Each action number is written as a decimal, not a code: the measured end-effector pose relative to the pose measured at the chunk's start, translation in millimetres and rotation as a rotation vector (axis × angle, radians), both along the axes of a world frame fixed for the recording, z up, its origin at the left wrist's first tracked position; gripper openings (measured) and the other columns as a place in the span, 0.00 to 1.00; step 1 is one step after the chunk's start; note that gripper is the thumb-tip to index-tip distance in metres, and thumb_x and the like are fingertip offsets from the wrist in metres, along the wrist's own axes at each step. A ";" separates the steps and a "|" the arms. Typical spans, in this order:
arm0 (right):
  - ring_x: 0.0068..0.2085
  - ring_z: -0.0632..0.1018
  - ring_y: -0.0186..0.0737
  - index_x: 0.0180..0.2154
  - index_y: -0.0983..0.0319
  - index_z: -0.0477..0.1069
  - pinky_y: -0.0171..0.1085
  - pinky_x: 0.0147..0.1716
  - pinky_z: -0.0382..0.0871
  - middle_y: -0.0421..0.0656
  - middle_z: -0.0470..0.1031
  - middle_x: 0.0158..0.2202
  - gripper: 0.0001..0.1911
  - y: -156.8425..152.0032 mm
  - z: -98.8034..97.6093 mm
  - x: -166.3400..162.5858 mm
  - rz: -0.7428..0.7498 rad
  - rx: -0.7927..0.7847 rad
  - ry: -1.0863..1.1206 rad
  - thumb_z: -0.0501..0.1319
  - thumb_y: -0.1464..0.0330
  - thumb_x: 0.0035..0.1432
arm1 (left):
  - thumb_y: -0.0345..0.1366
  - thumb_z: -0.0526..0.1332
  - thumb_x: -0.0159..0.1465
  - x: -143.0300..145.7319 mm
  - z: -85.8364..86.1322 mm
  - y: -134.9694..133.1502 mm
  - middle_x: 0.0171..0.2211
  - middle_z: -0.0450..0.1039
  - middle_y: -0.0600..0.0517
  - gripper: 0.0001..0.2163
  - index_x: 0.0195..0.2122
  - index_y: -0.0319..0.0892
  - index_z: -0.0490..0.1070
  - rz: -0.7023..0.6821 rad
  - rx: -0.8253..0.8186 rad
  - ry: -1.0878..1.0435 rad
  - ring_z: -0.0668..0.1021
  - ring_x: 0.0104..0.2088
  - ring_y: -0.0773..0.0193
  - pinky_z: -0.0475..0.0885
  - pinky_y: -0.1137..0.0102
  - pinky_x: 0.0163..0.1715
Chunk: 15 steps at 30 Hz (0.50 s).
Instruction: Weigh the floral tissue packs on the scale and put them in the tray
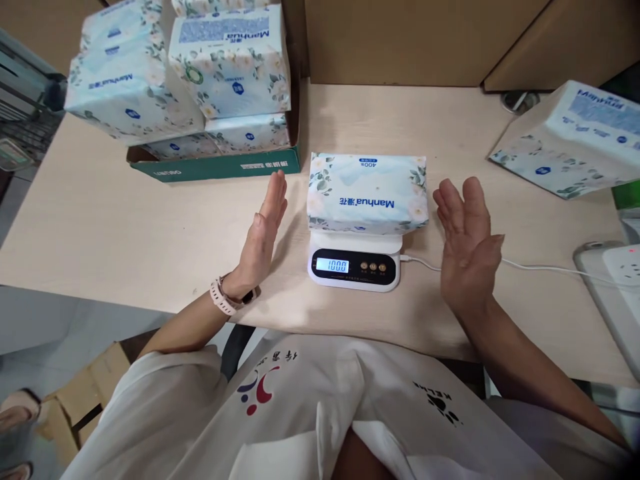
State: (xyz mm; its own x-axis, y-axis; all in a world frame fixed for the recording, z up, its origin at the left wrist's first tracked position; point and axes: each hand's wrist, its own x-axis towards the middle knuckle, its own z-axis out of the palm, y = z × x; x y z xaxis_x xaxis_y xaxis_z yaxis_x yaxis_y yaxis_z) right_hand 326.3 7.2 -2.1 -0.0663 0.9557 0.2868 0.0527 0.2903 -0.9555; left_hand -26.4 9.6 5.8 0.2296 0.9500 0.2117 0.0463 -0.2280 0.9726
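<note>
A tissue pack (367, 192) lies flat on a small white kitchen scale (355, 261) set near the front edge of the tabletop (125, 220), roughly midway along it. The left hand (261, 239) stands on edge to the left of the pack, palm turned toward it, fingers straight and together, wrist bent upward with a watch (223, 297) on it. The right hand (467, 243) is raised to the right of the pack, palm facing inward, fingers spread and slightly curled. Both hands are released, grasping nothing and clear of the pack. The scale's lit display (332, 265) faces the person. A white cable (540, 268) runs from the scale toward the right edge. More tissue packs fill a green-edged box (220, 165) at the back left; another pack (575, 140) lies at the right edge.
</note>
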 end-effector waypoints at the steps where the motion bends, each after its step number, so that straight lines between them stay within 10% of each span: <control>1: 0.84 0.63 0.49 0.75 0.27 0.62 0.64 0.86 0.43 0.26 0.66 0.81 0.33 -0.9 2.4 -1.1 -0.004 -0.014 0.005 0.44 0.37 0.76 | 0.76 0.42 0.73 0.5 1.4 -0.2 0.86 0.40 0.69 0.40 0.82 0.71 0.53 0.004 -0.008 0.007 0.37 0.87 0.46 0.40 0.44 0.87; 15: 0.84 0.63 0.50 0.76 0.31 0.64 0.60 0.87 0.44 0.29 0.66 0.81 0.34 -4.5 9.0 -4.9 -0.011 0.002 -0.008 0.43 0.38 0.76 | 0.74 0.41 0.74 2.4 3.2 -0.4 0.86 0.40 0.70 0.38 0.82 0.72 0.52 -0.008 -0.006 0.026 0.37 0.87 0.45 0.39 0.43 0.87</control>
State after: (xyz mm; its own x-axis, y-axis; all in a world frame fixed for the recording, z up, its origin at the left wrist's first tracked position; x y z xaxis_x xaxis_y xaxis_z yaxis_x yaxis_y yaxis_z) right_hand 321.4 2.7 6.9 -0.0576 0.9559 0.2880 0.0637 0.2914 -0.9545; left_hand -23.9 9.2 9.1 0.2427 0.9494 0.1995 0.0701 -0.2223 0.9725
